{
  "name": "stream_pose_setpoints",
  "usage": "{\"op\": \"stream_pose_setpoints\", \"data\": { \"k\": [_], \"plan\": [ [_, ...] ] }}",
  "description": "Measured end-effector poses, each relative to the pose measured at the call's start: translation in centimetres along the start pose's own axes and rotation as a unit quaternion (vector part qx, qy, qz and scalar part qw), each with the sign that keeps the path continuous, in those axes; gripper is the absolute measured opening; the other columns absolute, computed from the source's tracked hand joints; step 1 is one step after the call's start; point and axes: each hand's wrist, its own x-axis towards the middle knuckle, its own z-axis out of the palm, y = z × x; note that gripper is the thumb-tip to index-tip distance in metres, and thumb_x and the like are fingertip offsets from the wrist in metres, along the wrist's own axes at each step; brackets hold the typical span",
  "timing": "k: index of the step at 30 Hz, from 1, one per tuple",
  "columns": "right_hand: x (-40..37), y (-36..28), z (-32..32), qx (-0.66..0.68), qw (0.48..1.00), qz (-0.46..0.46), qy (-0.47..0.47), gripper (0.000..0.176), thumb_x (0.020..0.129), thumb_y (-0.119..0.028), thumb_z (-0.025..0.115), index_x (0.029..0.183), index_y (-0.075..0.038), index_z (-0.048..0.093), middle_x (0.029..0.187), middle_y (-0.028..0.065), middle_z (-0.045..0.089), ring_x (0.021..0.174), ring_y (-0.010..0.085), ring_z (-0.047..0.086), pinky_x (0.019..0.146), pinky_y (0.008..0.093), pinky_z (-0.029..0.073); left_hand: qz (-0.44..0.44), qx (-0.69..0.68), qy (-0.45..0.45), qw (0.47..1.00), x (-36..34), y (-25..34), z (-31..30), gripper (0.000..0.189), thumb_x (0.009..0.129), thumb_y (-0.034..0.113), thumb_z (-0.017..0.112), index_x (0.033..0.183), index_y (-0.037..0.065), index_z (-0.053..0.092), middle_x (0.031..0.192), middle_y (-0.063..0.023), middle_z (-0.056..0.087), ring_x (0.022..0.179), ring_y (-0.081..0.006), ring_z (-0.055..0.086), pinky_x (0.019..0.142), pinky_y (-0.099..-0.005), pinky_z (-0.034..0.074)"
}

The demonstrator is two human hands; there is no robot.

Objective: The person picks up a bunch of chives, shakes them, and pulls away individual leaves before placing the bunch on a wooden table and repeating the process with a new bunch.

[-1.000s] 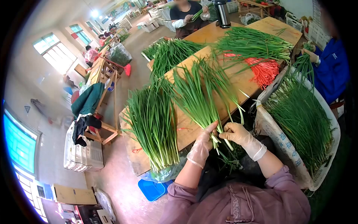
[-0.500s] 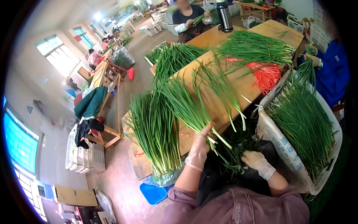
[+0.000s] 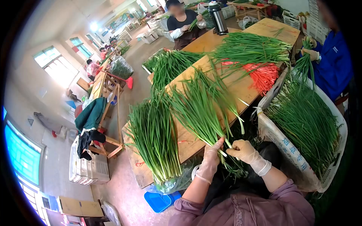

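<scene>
My gloved left hand (image 3: 214,150) is closed round the pale stem ends of a loose bunch of green stalks (image 3: 198,107), whose leaves fan out over the wooden table (image 3: 187,142). Close on its right, my gloved right hand (image 3: 242,151) has its fingers pinched together at the stem ends; whether they grip a stalk is too small to tell. A thick pile of stalks (image 3: 155,141) lies on the table to the left. A few separate stalks (image 3: 233,107) lie to the right of the held bunch.
A lined white crate (image 3: 286,148) full of stalks stands at the right. Red ties (image 3: 264,78) and more stalks (image 3: 252,47) lie farther up the table, near a thermos (image 3: 218,19). One co-worker sits across (image 3: 184,19), another in blue at right (image 3: 333,62). A blue container (image 3: 160,201) is below.
My right hand has moved up from the dark trimmings to beside my left hand. My left hand and its bunch have shifted slightly right and down. The view has shifted a little.
</scene>
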Motion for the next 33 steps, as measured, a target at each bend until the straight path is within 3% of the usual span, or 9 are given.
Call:
{"op": "stream_pose_setpoints", "data": {
  "k": [6,9,12,18,20,22,24,28,33],
  "plan": [
    [2.2,1.7,1.1,0.217,0.976,0.033,-0.012,0.035,0.081,-0.032,0.06,0.069,0.0,0.054,0.059,0.0044,0.051,0.055,0.0106,0.051,0.048,0.0271,0.039,-0.061,0.004,-0.049,0.997,-1.1,0.8,-0.3,0.014,0.077,0.008,0.063,0.09,0.006,0.057,0.076,-0.0016,0.058,0.063,-0.012,0.054,0.055,-0.0243,0.046],
    [2.6,1.1,1.2,-0.01,0.974,-0.209,0.084,0.028,0.082,-0.023,0.057,0.064,-0.002,0.05,0.058,0.0092,0.048,0.048,0.0224,0.047,0.046,0.0302,0.038,-0.067,-0.013,-0.047,0.997,-0.7,0.4,-1.2,0.016,0.079,0.007,0.059,0.095,0.006,0.056,0.08,-0.0031,0.058,0.067,-0.0153,0.056,0.059,-0.0278,0.048],
    [1.9,0.9,1.7,-0.172,0.923,-0.294,0.18,0.028,0.077,-0.018,0.059,0.058,-0.005,0.044,0.057,0.0108,0.045,0.05,0.0278,0.047,0.044,0.0343,0.039,-0.01,0.023,-0.013,1.0,-0.8,0.8,-0.5,0.016,0.079,0.008,0.059,0.095,0.006,0.056,0.08,-0.0039,0.058,0.067,-0.0164,0.056,0.059,-0.0288,0.048],
    [-4.1,5.4,2.1,-0.272,0.939,-0.211,0.024,0.023,0.077,-0.024,0.057,0.064,-0.007,0.049,0.061,0.0073,0.05,0.055,0.0249,0.054,0.046,0.0341,0.044,-0.005,-0.058,0.014,0.998,2.1,5.4,-1.2,0.013,0.078,0.008,0.061,0.089,0.005,0.056,0.076,-0.0042,0.059,0.066,-0.0169,0.056,0.056,-0.03,0.049],
    [-5.7,8.9,1.1,-0.364,0.902,0.014,-0.23,0.032,0.082,-0.035,0.047,0.077,-0.005,0.058,0.08,0.0119,0.06,0.072,0.0295,0.059,0.064,0.0391,0.048,-0.002,-0.087,0.011,0.996,3.0,6.1,-2.0,0.015,0.078,0.007,0.061,0.091,0.004,0.054,0.078,-0.0049,0.058,0.067,-0.0184,0.058,0.06,-0.0307,0.051],
    [-4.1,10.1,0.4,-0.367,0.903,0.078,-0.209,0.037,0.082,-0.038,0.047,0.081,-0.003,0.059,0.085,0.0144,0.061,0.076,0.0315,0.059,0.069,0.0401,0.047,-0.011,-0.122,0.007,0.992,3.2,6.1,-1.9,0.017,0.078,0.005,0.06,0.092,0.002,0.052,0.082,-0.0084,0.058,0.07,-0.0215,0.059,0.065,-0.0323,0.053],
    [-0.7,8.9,-0.6,-0.215,0.976,0.032,-0.029,0.041,0.082,-0.041,0.047,0.086,-0.002,0.059,0.082,0.0148,0.062,0.073,0.0304,0.06,0.068,0.0378,0.048,-0.085,-0.152,-0.009,0.985,3.1,5.7,-1.8,0.015,0.079,0.007,0.06,0.091,0.002,0.053,0.082,-0.0104,0.061,0.07,-0.0218,0.059,0.065,-0.035,0.051],
    [4.4,2.8,-0.6,0.176,0.973,0.149,-0.015,0.038,0.085,-0.037,0.046,0.084,0.0,0.056,0.064,0.0103,0.059,0.056,0.0151,0.055,0.049,0.0271,0.043,-0.085,-0.197,-0.05,0.975,3.0,4.1,-1.8,0.024,0.079,0.009,0.062,0.099,-0.001,0.052,0.093,-0.0112,0.06,0.076,-0.0212,0.06,0.065,-0.0282,0.052],
    [3.4,0.5,1.6,0.028,0.996,-0.042,-0.074,0.025,0.085,-0.026,0.048,0.078,-0.002,0.053,0.063,0.0139,0.058,0.058,0.0263,0.058,0.054,0.0366,0.044,-0.067,-0.087,-0.027,0.994,2.5,3.2,-2.4,0.024,0.077,0.011,0.065,0.097,0.003,0.055,0.093,-0.0073,0.061,0.074,-0.0169,0.057,0.066,-0.0282,0.05]
  ]
}}
